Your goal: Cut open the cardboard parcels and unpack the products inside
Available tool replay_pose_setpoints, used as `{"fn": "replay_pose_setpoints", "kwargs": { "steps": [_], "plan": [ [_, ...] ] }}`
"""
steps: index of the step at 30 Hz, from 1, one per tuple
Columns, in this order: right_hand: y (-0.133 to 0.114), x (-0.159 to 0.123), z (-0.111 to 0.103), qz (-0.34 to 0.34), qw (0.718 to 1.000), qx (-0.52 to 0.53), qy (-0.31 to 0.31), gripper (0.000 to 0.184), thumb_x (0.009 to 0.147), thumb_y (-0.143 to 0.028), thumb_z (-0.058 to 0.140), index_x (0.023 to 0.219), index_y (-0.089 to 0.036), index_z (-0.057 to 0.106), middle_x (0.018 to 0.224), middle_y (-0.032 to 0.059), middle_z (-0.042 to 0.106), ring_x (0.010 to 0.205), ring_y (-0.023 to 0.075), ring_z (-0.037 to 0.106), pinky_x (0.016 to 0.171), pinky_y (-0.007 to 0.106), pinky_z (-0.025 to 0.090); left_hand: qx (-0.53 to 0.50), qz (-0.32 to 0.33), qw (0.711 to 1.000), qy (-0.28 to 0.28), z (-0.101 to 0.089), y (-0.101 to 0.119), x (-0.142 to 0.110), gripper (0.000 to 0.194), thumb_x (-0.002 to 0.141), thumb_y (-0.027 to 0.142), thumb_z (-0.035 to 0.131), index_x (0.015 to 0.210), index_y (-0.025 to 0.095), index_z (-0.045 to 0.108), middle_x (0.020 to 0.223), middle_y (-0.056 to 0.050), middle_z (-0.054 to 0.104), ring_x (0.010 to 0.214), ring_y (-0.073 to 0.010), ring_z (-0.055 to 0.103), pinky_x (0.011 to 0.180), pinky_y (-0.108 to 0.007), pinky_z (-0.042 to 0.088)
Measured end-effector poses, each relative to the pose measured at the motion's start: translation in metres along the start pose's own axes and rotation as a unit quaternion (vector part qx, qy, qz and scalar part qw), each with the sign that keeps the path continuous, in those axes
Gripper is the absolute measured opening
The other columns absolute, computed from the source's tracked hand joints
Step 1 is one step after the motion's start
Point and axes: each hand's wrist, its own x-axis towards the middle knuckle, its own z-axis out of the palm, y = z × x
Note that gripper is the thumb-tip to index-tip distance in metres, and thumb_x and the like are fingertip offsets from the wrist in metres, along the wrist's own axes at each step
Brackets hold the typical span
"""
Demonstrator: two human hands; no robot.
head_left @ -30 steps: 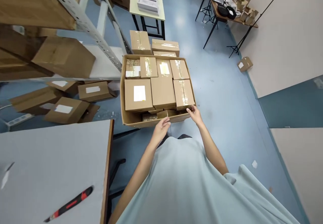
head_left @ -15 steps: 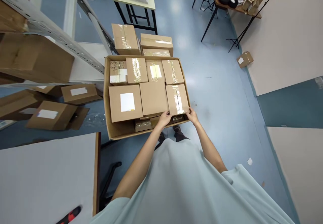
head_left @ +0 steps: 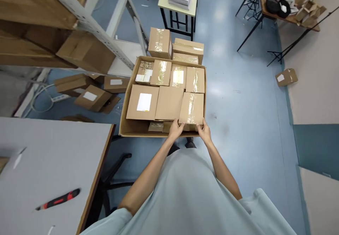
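Observation:
A large open carton [head_left: 128, 122] stands in front of me, packed with several smaller cardboard boxes. At its front right is a taped cardboard box [head_left: 198, 107], its near edge slightly shifted towards me. My left hand [head_left: 176, 130] grips that box's near left corner, thumb and fingers closed on it. On the near right corner, my right hand [head_left: 204, 132] closes in the same way. Beside this box lie a plain box [head_left: 169, 102] and a box with a white label [head_left: 135, 102]. Lower boxes show partly in the gap at the carton's near side.
To the left, a white table [head_left: 66, 157] bears a red and black utility knife [head_left: 59, 200]. Metal shelving [head_left: 97, 33] holds large cartons beyond it. More boxes [head_left: 92, 97] lie on the floor. Behind the carton stand further boxes [head_left: 160, 42] and a pale table [head_left: 177, 9].
Both hands have come from the carton's near rim onto the front right box and closed on its near corners. That box has shifted slightly towards me. The camera view has swung too.

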Motion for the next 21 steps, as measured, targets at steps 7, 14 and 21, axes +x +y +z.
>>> {"fn": "replay_pose_setpoints", "kwargs": {
  "steps": [7, 14, 21],
  "plan": [
    [-0.119, -0.070, -0.013, -0.142, 0.988, -0.049, -0.017, 0.077, 0.112, -0.059, 0.063, 0.179, -0.024, 0.046, 0.182, 0.0150, 0.049, 0.172, 0.0330, 0.043, 0.142, 0.061, 0.037, -0.080, 0.049, 0.983, 0.155, -0.066, 0.061, -0.093, 0.048, 0.108, 0.049, 0.062, 0.147, 0.023, 0.072, 0.140, -0.011, 0.079, 0.127, -0.0295, 0.075, 0.113, -0.040, 0.058],
    [-0.201, -0.097, 0.058, -0.347, 0.926, -0.054, -0.137, 0.071, 0.114, -0.051, 0.066, 0.179, -0.033, 0.045, 0.182, 0.0110, 0.049, 0.171, 0.0322, 0.045, 0.138, 0.059, 0.045, -0.206, 0.044, 0.913, 0.349, -0.156, 0.060, -0.151, 0.041, 0.110, 0.051, 0.058, 0.133, 0.022, 0.075, 0.135, -0.009, 0.081, 0.129, -0.0284, 0.074, 0.111, -0.037, 0.060],
    [-0.230, -0.163, 0.212, -0.379, 0.848, -0.031, -0.369, 0.073, 0.110, -0.064, 0.067, 0.170, -0.024, 0.060, 0.173, 0.0165, 0.058, 0.164, 0.0343, 0.054, 0.136, 0.056, 0.047, -0.230, -0.005, 0.802, 0.551, -0.274, -0.039, -0.246, 0.040, 0.112, 0.051, 0.057, 0.134, 0.022, 0.073, 0.134, -0.008, 0.081, 0.126, -0.0255, 0.075, 0.109, -0.034, 0.060]
  ]
}}
